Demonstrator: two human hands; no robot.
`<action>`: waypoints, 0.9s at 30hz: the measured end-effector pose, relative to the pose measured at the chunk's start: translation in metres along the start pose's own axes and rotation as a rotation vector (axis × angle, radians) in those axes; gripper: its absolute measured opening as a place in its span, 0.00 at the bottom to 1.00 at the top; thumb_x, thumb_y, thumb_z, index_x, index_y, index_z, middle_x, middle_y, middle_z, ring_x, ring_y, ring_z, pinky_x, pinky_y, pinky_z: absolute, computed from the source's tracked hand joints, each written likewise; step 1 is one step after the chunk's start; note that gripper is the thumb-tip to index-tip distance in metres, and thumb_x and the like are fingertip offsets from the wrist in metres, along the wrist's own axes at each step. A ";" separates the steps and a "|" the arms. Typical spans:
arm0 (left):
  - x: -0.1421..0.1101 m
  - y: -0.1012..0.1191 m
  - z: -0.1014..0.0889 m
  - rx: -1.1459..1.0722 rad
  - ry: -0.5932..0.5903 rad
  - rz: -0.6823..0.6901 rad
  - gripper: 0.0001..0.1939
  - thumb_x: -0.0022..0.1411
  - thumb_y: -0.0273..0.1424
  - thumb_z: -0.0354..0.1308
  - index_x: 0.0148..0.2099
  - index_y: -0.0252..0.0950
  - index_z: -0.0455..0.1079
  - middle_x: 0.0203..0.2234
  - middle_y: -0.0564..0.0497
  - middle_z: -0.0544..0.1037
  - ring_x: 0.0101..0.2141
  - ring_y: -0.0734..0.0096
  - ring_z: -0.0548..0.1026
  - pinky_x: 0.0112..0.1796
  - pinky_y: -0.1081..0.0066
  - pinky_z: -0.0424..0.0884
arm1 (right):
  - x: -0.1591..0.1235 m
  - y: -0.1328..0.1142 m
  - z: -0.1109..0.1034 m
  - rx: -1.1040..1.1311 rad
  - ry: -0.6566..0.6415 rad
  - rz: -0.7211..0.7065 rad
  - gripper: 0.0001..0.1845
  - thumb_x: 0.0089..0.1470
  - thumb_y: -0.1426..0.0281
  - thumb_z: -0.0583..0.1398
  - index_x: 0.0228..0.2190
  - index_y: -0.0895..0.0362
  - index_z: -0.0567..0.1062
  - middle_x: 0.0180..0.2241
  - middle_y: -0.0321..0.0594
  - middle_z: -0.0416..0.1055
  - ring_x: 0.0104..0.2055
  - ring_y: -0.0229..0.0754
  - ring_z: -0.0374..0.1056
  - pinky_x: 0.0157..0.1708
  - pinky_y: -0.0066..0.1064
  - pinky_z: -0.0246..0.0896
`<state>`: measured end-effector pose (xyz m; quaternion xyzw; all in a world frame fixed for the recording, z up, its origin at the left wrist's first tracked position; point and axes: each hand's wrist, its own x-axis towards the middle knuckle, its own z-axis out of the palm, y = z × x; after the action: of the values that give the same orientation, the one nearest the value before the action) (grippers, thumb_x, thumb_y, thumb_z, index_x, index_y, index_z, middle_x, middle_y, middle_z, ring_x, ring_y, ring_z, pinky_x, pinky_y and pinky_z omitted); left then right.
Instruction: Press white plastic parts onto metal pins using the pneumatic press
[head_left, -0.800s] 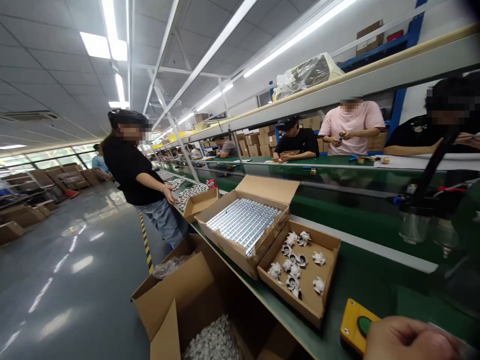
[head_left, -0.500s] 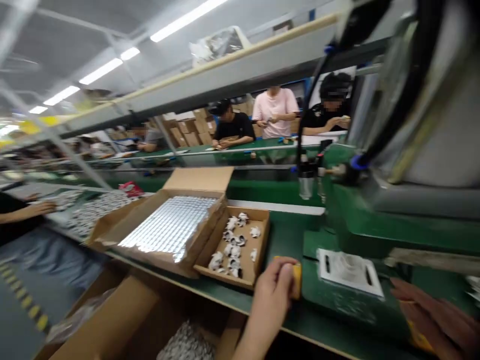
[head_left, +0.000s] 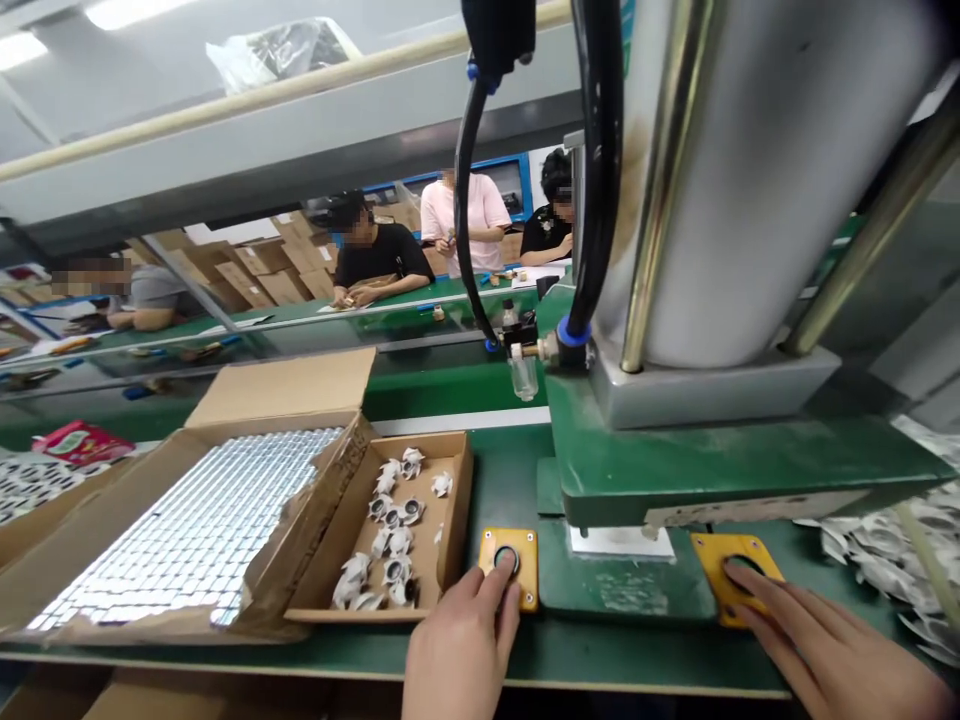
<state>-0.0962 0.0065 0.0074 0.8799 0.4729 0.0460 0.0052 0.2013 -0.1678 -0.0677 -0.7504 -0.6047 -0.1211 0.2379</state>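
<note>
Two yellow button plates (head_left: 525, 590) sit on the green bench (head_left: 600, 655) near its front edge, one on each side of the pneumatic press (head_left: 750, 180) and its green base (head_left: 750, 470). My left hand (head_left: 463, 645) is at the left plate, with my fingers (head_left: 504, 585) extended and their tips on its dark round button (head_left: 506, 560). My right hand (head_left: 832, 650) lies the same way at the right plate (head_left: 761, 570), fingertips on its button (head_left: 742, 566). Neither hand grips anything, and I cannot tell how hard either button is pushed. Just left of my left hand, a cardboard tray (head_left: 455, 520) holds white metal parts (head_left: 397, 542), beside an open box of silver pieces (head_left: 187, 530). More white parts (head_left: 892, 550) are heaped at the bench's right end.
</note>
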 end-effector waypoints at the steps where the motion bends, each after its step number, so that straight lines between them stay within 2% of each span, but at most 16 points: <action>1: 0.001 -0.001 0.000 0.004 0.003 0.016 0.16 0.65 0.35 0.44 0.53 0.48 0.66 0.32 0.55 0.76 0.32 0.65 0.76 0.25 0.69 0.67 | 0.000 0.002 0.001 -0.043 -0.039 -0.028 0.19 0.57 0.60 0.52 0.49 0.48 0.70 0.45 0.35 0.72 0.40 0.44 0.72 0.34 0.27 0.69; 3: 0.001 -0.002 0.001 -0.006 0.015 0.032 0.16 0.65 0.35 0.45 0.53 0.47 0.66 0.32 0.55 0.76 0.32 0.66 0.77 0.26 0.69 0.67 | -0.001 0.003 0.002 -0.133 -0.088 -0.052 0.21 0.58 0.59 0.51 0.51 0.49 0.67 0.47 0.37 0.71 0.42 0.45 0.71 0.33 0.28 0.70; 5: 0.001 -0.003 0.003 -0.023 0.019 0.026 0.17 0.66 0.36 0.44 0.54 0.47 0.66 0.33 0.54 0.76 0.32 0.66 0.77 0.26 0.69 0.68 | -0.002 0.003 0.002 -0.175 -0.085 -0.027 0.21 0.58 0.58 0.51 0.51 0.49 0.68 0.44 0.37 0.73 0.39 0.45 0.72 0.32 0.29 0.70; 8: 0.000 -0.004 0.004 -0.070 -0.009 -0.012 0.18 0.66 0.37 0.42 0.55 0.48 0.65 0.35 0.52 0.76 0.32 0.63 0.77 0.27 0.67 0.68 | -0.002 -0.002 -0.002 -0.101 -0.075 0.042 0.20 0.57 0.57 0.51 0.49 0.48 0.69 0.42 0.38 0.73 0.36 0.45 0.73 0.33 0.30 0.69; 10: 0.001 -0.005 0.002 -0.175 -0.034 -0.049 0.18 0.65 0.39 0.42 0.53 0.47 0.66 0.37 0.51 0.76 0.34 0.61 0.76 0.30 0.66 0.69 | 0.002 -0.009 -0.009 0.005 -0.087 0.133 0.19 0.57 0.56 0.52 0.48 0.46 0.69 0.44 0.37 0.72 0.39 0.46 0.72 0.35 0.30 0.69; 12: 0.004 -0.003 -0.001 -0.376 -0.032 -0.070 0.17 0.64 0.41 0.44 0.50 0.46 0.69 0.40 0.50 0.76 0.39 0.60 0.75 0.37 0.65 0.69 | 0.011 -0.019 -0.018 0.180 -0.124 0.256 0.18 0.56 0.55 0.53 0.46 0.45 0.70 0.46 0.36 0.70 0.42 0.46 0.70 0.36 0.29 0.68; 14: 0.009 0.005 -0.006 -0.654 0.002 -0.088 0.16 0.62 0.42 0.47 0.45 0.45 0.71 0.42 0.50 0.76 0.42 0.61 0.73 0.43 0.67 0.67 | 0.027 -0.033 -0.029 0.438 -0.178 0.432 0.18 0.54 0.53 0.55 0.44 0.45 0.71 0.43 0.35 0.71 0.39 0.43 0.70 0.33 0.27 0.67; 16: 0.015 0.019 -0.012 -0.946 0.008 -0.141 0.16 0.61 0.44 0.50 0.43 0.42 0.72 0.33 0.50 0.77 0.35 0.66 0.74 0.37 0.70 0.68 | 0.050 -0.049 -0.037 0.762 -0.234 0.589 0.19 0.53 0.52 0.56 0.44 0.47 0.70 0.34 0.35 0.72 0.29 0.39 0.68 0.27 0.27 0.63; 18: 0.020 0.037 -0.018 -1.212 -0.045 -0.207 0.19 0.60 0.46 0.49 0.47 0.40 0.69 0.20 0.55 0.70 0.21 0.73 0.68 0.24 0.74 0.65 | 0.076 -0.064 -0.043 1.048 -0.276 0.651 0.18 0.53 0.53 0.57 0.41 0.50 0.70 0.28 0.34 0.69 0.25 0.37 0.63 0.25 0.27 0.60; 20: 0.025 0.054 -0.023 -1.459 -0.110 -0.251 0.22 0.60 0.47 0.49 0.50 0.38 0.66 0.15 0.59 0.62 0.15 0.77 0.59 0.17 0.76 0.57 | 0.101 -0.077 -0.046 1.208 -0.312 0.620 0.14 0.51 0.56 0.60 0.32 0.54 0.71 0.27 0.34 0.67 0.27 0.38 0.62 0.28 0.28 0.58; 23: 0.029 0.068 -0.027 -1.729 -0.163 -0.311 0.22 0.58 0.46 0.52 0.48 0.36 0.66 0.19 0.58 0.63 0.16 0.78 0.59 0.13 0.79 0.55 | 0.132 -0.091 -0.046 1.269 -0.301 0.472 0.13 0.49 0.61 0.60 0.20 0.55 0.66 0.26 0.35 0.66 0.32 0.40 0.62 0.34 0.30 0.57; 25: 0.029 0.069 -0.028 -1.797 -0.177 -0.347 0.21 0.57 0.45 0.55 0.46 0.35 0.67 0.19 0.57 0.63 0.16 0.79 0.60 0.12 0.80 0.54 | 0.145 -0.096 -0.043 1.247 -0.298 0.356 0.13 0.48 0.65 0.58 0.17 0.55 0.64 0.24 0.35 0.66 0.32 0.40 0.62 0.37 0.31 0.56; 27: 0.030 0.067 -0.026 -1.815 -0.184 -0.376 0.21 0.56 0.44 0.57 0.46 0.34 0.67 0.19 0.57 0.63 0.16 0.79 0.60 0.12 0.81 0.55 | 0.153 -0.098 -0.042 1.207 -0.331 0.307 0.13 0.47 0.68 0.56 0.15 0.55 0.63 0.20 0.33 0.64 0.28 0.38 0.61 0.37 0.31 0.55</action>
<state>-0.0264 -0.0067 0.0389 0.4481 0.3883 0.3268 0.7360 0.1480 -0.0439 0.0601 -0.5713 -0.4811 0.3931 0.5363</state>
